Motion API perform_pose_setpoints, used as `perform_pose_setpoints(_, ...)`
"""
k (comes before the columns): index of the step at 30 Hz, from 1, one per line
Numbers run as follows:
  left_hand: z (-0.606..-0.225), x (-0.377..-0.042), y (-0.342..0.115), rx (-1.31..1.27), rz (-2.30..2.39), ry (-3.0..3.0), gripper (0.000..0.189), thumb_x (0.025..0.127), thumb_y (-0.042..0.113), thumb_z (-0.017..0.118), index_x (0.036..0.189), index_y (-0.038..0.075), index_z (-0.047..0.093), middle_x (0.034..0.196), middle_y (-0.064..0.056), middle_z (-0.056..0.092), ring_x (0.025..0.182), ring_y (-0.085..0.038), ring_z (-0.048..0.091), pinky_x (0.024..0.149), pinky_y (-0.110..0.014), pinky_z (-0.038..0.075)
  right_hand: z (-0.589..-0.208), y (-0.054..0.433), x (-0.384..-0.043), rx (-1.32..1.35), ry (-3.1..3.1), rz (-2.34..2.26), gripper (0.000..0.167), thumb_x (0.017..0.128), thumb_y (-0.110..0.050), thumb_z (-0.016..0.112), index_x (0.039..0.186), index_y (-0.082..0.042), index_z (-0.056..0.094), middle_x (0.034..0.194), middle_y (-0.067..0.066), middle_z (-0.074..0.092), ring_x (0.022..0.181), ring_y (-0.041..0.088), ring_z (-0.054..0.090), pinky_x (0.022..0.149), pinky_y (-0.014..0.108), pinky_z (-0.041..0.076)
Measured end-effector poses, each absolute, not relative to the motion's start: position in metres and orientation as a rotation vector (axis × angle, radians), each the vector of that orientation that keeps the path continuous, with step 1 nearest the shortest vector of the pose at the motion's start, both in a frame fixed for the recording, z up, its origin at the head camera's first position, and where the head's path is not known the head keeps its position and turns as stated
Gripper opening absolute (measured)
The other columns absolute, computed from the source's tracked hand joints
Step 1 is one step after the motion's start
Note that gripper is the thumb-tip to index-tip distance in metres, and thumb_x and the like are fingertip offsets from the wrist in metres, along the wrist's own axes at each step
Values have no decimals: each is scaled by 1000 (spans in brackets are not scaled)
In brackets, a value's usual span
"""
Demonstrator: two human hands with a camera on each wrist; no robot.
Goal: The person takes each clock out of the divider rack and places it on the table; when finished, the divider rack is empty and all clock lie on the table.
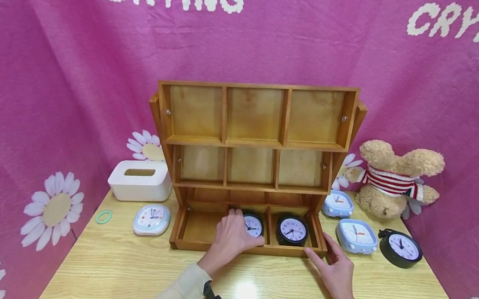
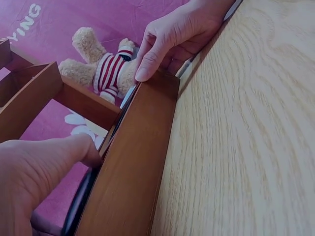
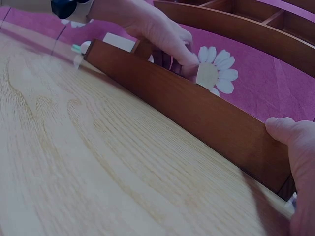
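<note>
A brown wooden three-tier shelf (image 1: 216, 247) with compartments stands on the table. My left hand (image 1: 233, 232) reaches over its bottom tier and grips a round black alarm clock (image 1: 254, 225) in the middle compartment, fingers at the clock's left and thumb near the front board. Part of the clock's face is hidden by the hand. A second black alarm clock (image 1: 292, 230) sits face up in the right compartment. My right hand (image 1: 335, 267) holds the tier's front right corner, thumb (image 3: 280, 129) on the front board and fingers along the side. The bottom left compartment holds nothing.
Left of the shelf are a white tissue box (image 1: 139, 184), a white-and-blue clock (image 1: 152, 219) and a green ring (image 1: 103, 217). On the right lie two blue clocks, the nearer one (image 1: 356, 236) beside another black clock (image 1: 401, 249). A plush toy (image 1: 392, 178) sits behind them.
</note>
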State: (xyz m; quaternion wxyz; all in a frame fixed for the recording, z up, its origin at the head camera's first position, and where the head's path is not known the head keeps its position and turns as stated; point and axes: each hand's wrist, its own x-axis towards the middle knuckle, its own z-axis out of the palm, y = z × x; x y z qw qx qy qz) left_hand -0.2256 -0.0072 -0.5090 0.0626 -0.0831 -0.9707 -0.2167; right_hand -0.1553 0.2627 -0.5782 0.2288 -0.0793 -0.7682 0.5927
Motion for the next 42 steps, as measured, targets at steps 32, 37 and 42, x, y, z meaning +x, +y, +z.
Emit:
perform_pose_setpoints(32,-508,-211,-31,-267,-1103,-2735,91,59,45,92,135,12,53,125,-6,49,99,-30,64,71,-35,59,-581,261,-154,-228,-2118,1616,69,78,1,90,140,5,62,140,31,59,103,-16,59,89,8,51)
perform_pose_setpoints(37,-508,-209,-34,-265,-1122,-2682,88,59,44,90,133,13,54,124,-6,50,96,-28,64,71,-33,58,-581,262,-156,-215,-2111,1611,69,78,2,90,140,6,61,141,31,59,103,-16,59,90,9,51)
perform_pose_setpoints(42,-508,-206,-37,-260,-1130,-2670,88,59,43,92,133,13,54,123,-5,51,94,-27,64,73,-34,58,-579,262,-158,-193,-2101,1618,69,77,4,89,140,6,61,140,31,59,104,-16,60,90,9,51)
